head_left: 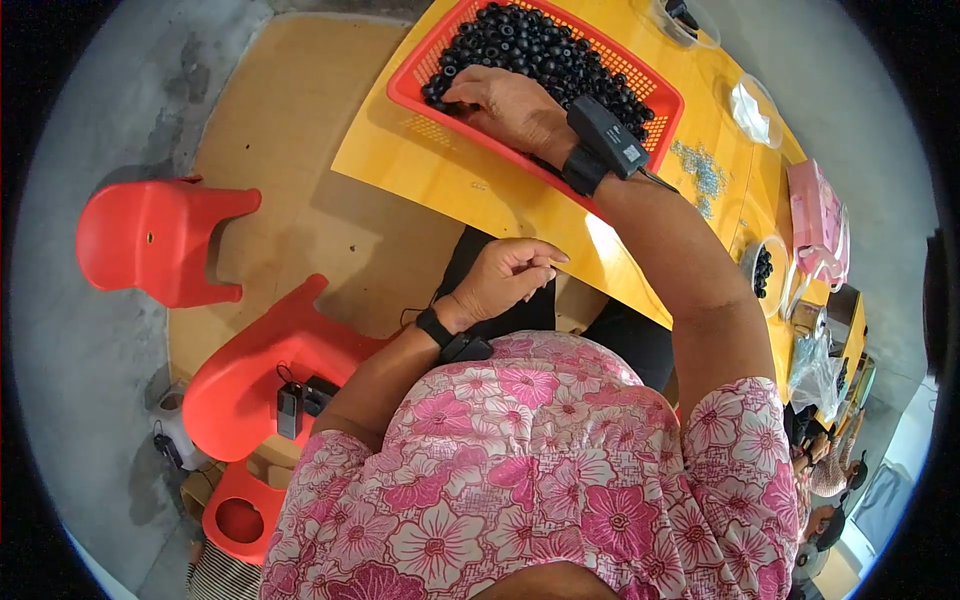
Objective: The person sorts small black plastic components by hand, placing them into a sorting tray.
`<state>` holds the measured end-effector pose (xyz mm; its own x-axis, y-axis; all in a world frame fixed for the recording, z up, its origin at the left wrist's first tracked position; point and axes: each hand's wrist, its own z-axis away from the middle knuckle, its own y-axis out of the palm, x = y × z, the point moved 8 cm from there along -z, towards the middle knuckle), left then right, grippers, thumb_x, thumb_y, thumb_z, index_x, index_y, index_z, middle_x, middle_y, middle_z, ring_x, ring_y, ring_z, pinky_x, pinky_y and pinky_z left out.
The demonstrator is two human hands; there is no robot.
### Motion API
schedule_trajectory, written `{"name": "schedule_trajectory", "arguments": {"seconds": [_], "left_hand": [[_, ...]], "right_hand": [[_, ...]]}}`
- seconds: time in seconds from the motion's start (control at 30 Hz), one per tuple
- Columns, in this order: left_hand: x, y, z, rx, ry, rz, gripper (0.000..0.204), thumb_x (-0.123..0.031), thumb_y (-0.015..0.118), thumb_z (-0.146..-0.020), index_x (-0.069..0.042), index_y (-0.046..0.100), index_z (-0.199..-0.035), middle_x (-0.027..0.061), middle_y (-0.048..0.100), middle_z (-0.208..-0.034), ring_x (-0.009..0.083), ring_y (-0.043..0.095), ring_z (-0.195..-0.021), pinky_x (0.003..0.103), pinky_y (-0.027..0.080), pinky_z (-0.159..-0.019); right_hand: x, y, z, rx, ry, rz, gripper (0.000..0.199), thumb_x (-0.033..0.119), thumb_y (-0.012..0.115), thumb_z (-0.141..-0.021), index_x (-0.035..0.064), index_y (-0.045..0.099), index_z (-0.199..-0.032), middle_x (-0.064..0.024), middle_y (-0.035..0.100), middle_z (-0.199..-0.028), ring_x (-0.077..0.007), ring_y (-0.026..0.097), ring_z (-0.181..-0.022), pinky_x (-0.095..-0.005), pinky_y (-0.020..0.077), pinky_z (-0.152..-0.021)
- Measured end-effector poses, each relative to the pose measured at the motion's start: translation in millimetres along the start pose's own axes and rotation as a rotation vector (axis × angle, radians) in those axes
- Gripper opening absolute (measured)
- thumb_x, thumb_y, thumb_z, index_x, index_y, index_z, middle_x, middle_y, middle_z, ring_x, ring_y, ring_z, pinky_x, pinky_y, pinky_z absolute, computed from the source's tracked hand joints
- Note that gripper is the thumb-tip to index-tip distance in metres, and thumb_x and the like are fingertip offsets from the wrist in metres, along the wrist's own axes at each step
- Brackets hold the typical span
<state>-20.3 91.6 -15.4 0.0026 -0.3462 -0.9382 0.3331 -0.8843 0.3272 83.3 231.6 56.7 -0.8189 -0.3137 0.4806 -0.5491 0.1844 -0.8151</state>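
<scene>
A red plastic basket [664, 100] with mesh sides stands on the yellow table, heaped with small round black pieces [520, 45], some showing a hole. My right hand [508, 103] reaches over its near left rim, fingers bent down at the edge of the heap. Its fingertips are partly hidden, so what they grip cannot be made out. In front of my body, just off the near table edge, my left hand [508, 278] is held with fingers curled and the thumb close to them. Anything between those fingers is too small to tell. Both wrists wear black strapped devices.
Small clear pieces [703, 175] lie scattered on the yellow table [400, 150] right of the basket. Beyond are a tub with black pieces [763, 272], a tub with white contents [750, 112] and a pink bag [817, 215]. Red plastic chairs [150, 240] stand at left.
</scene>
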Motion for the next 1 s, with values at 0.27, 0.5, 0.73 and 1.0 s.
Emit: {"name": "schedule_trajectory", "arguments": {"seconds": [0.27,0.5,0.73,1.0], "left_hand": [[0.7,-2.8,0.7,-0.008,0.018,0.021,0.02,-0.001,0.054,-0.084,0.002,0.062,-0.102,-0.004,0.052,-0.069,0.002,0.047,-0.056,0.017,0.04,-0.053],[-3.3,-1.0,-1.2,0.003,0.032,0.02,0.021,0.0,0.053,-0.085,0.002,0.062,-0.103,-0.0037,0.052,-0.07,0.002,0.048,-0.056,0.016,0.04,-0.052],[3.3,0.8,2.6,-0.012,0.005,-0.022,0.021,-0.003,0.054,-0.088,0.0,0.062,-0.107,-0.002,0.056,-0.074,0.0034,0.05,-0.057,0.017,0.043,-0.053],[2.3,6.5,3.6,-0.036,-0.019,0.065,0.023,-0.009,0.054,-0.09,0.001,0.061,-0.109,-0.0023,0.056,-0.076,0.0033,0.05,-0.063,0.017,0.043,-0.059]], "right_hand": [[-15.7,7.4,14.8,0.076,0.118,0.009,0.026,0.005,0.064,-0.069,0.003,0.065,-0.095,-0.0104,0.061,-0.091,-0.0275,0.061,-0.085,-0.0328,0.0508,-0.076],[-22.2,-10.5,29.3,-0.007,0.268,-0.204,0.023,0.0,0.068,-0.072,0.0051,0.066,-0.095,-0.0057,0.06,-0.085,-0.0169,0.061,-0.079,-0.0266,0.0502,-0.071],[-5.8,-54.3,74.6,-0.266,0.446,-0.617,0.02,0.002,0.074,-0.072,0.0038,0.066,-0.09,0.0015,0.058,-0.081,-0.0059,0.053,-0.072,-0.0203,0.0459,-0.066],[62.1,-94.9,166.8,-0.481,0.496,-0.757,0.019,-0.003,0.07,-0.075,0.0048,0.067,-0.091,0.0013,0.06,-0.086,-0.0045,0.054,-0.076,-0.0188,0.0455,-0.068]]}}
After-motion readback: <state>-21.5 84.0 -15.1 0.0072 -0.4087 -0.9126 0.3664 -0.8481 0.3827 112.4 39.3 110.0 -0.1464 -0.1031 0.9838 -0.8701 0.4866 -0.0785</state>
